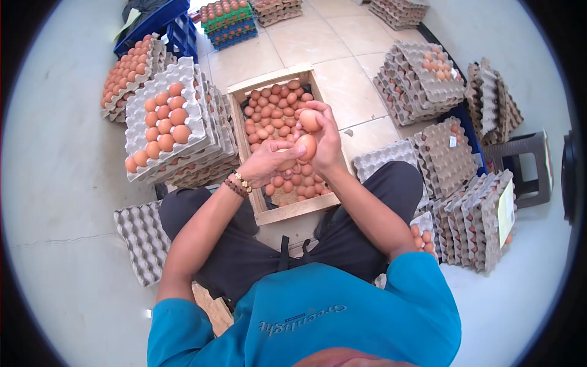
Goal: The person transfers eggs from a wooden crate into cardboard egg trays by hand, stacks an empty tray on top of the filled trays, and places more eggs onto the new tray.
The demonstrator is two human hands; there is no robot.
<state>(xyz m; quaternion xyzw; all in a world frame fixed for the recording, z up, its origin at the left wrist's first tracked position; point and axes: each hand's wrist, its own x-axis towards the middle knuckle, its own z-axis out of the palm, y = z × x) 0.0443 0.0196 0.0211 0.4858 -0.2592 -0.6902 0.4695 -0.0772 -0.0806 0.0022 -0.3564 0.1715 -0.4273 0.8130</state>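
Both hands are together above a wooden crate (296, 213) that holds many loose brown eggs (267, 112). My left hand (267, 162) is closed around an egg (285, 160), its thumb reaching toward another egg (307, 147) between the two hands. My right hand (328, 139) is closed too, with an egg (310, 120) held near its fingertips. The middle egg touches both hands, and I cannot tell which one carries it. A beaded bracelet is on my left wrist.
To the left stands a tall stack of grey egg trays (202, 116), eggs on top. A bare tray (142, 241) lies by my left knee. More tray stacks (422, 82) are on the right, near a grey stool (526, 162). Blue and green trays (227, 24) stand at the back.
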